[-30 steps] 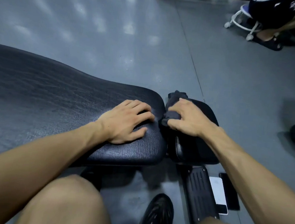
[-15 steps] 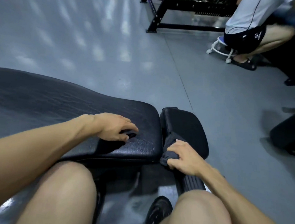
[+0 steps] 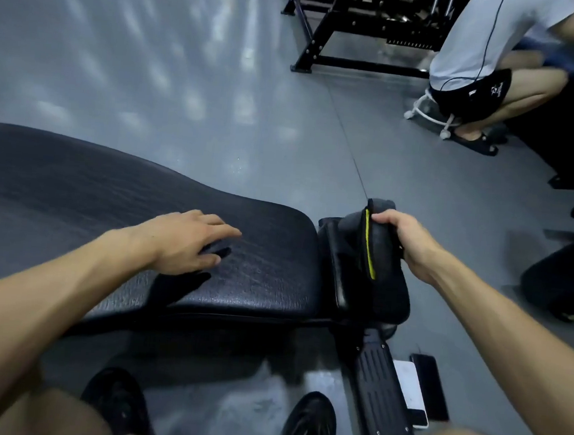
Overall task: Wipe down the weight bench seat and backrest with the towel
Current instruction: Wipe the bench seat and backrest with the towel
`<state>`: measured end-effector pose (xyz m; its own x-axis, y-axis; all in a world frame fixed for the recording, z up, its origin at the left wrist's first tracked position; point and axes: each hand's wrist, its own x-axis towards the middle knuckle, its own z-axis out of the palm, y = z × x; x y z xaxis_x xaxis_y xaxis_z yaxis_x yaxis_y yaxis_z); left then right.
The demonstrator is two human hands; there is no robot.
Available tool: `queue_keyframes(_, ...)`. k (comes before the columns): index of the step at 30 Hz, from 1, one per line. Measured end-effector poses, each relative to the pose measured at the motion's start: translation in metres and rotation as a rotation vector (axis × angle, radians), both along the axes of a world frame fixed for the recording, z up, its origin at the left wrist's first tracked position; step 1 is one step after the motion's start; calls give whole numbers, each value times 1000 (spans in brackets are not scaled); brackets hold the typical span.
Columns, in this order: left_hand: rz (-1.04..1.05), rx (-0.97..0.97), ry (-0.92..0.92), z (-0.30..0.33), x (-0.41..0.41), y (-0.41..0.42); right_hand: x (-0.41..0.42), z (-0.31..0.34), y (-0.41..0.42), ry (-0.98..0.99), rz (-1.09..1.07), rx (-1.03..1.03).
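Wiping the weight bench seat, towel bunched over its far end

The right hand is gripping the dark grey towel, fingers curled round its upper fold, and the cloth with its yellow-green trim is draping down over the small seat pad, just beside the gap to the backrest. The left hand is resting released on the backrest near its seat end, fingers fairly straight and grasping nothing, seemingly bracing the bench. The seat pass looks to be the step in hand; the long backrest probably remains. Next the towel likely needs pulling along the seat towards the body, then carrying across the gap, with the bracing hand lifting clear
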<state>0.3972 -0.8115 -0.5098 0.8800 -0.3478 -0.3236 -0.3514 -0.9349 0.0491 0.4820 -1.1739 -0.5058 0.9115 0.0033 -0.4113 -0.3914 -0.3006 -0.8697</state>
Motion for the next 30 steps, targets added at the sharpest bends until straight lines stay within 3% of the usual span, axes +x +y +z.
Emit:
queue_keyframes(5, -42, -10, 38, -11, 11, 20, 15, -45, 73, -57, 227, -137)
queue_keyframes(8, -25, -11, 56, -17, 23, 43, 19, -88, 111, -193, 464, -487)
queue_keyframes(10, 4, -62, 72, -22, 29, 60, 35, -103, 123, -282, 468, -646)
queue_keyframes(14, 37, -207, 39, -27, 33, 84, 89, -108, 134, -349, 489, -668)
queue_keyframes(20, 93, -250, -70, -42, 40, 89, 148, -107, 153, -44, 528, -548)
queue_keyframes(30, 75, -135, -11, -34, 39, 86, 119, -104, 153, -157, 440, -646)
